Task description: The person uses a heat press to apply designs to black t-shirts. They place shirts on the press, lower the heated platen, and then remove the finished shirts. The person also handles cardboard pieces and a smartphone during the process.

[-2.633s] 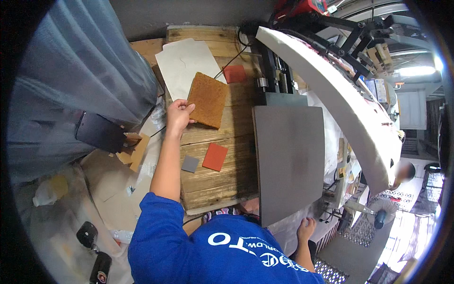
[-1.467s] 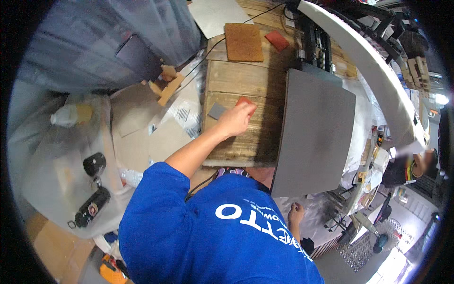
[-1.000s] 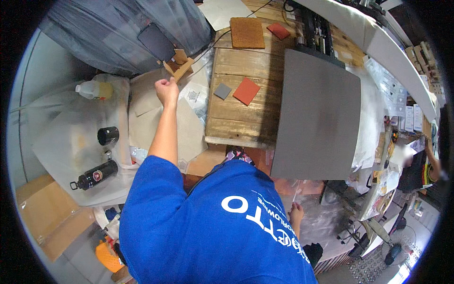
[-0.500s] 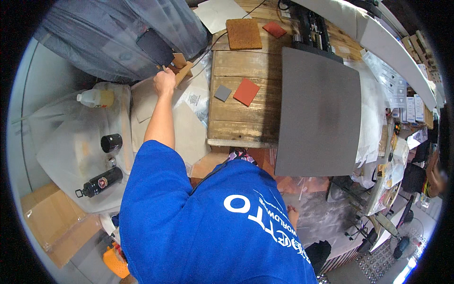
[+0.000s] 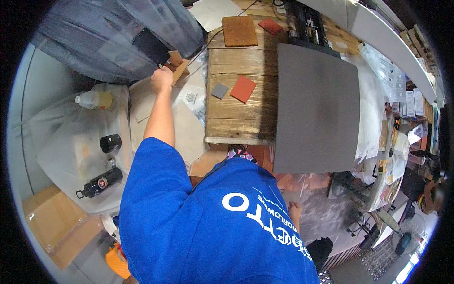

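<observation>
My left hand (image 5: 162, 79) reaches out at the upper left, fingers closed on the near edge of a folded piece of brown cardboard (image 5: 180, 71). A black phone (image 5: 150, 46) leans up right beside the cardboard and close to my fingertips. My right hand (image 5: 294, 211) hangs low by my side, mostly hidden by my blue shirt, so its fingers are unclear. On the wooden table (image 5: 241, 128) lie a small grey square pad (image 5: 219, 91) and a larger red one (image 5: 243, 89). Farther back are a thick brown square pad (image 5: 240, 31) and another red piece (image 5: 270, 26).
A big dark grey board (image 5: 318, 109) covers the table's right part, before a black rail mechanism (image 5: 309, 28). To the left, a plastic-covered surface holds a jug (image 5: 94, 100), a black cup (image 5: 110, 143) and a black bottle (image 5: 103, 182). A thin cable crosses the table's far left corner.
The whole view has shifted slightly. My left hand stays at the cardboard beside the phone, and the pads lie as before.
</observation>
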{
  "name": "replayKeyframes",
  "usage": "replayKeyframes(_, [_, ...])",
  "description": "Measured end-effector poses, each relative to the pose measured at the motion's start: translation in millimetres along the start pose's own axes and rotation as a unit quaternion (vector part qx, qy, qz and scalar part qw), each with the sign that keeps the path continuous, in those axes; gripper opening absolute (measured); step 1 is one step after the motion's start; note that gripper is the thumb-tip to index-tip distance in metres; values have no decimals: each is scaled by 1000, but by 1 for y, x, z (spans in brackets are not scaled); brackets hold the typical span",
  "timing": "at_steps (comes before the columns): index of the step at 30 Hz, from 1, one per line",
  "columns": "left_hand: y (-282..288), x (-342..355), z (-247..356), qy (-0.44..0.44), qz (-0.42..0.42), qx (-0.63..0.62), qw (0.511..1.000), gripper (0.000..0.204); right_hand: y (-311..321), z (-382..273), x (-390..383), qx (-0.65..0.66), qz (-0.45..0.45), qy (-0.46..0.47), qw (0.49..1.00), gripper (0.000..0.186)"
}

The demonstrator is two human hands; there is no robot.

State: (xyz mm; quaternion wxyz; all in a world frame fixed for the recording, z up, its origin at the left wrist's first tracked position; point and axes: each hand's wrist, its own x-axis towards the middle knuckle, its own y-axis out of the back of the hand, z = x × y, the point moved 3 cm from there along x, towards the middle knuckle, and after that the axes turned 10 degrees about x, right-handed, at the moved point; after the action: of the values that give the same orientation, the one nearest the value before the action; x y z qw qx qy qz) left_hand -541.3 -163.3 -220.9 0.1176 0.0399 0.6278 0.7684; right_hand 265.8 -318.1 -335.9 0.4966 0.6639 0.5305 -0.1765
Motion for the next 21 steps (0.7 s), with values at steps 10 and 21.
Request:
replayKeyframes(10, [29,-36,28,-221,-243,-211,921,40,-36,25,-15,-93,29,65,993,43])
replayKeyframes(21, [61,-469,175,-713,-467,-144,504,34,10,98,-58,150,91,4,984,41])
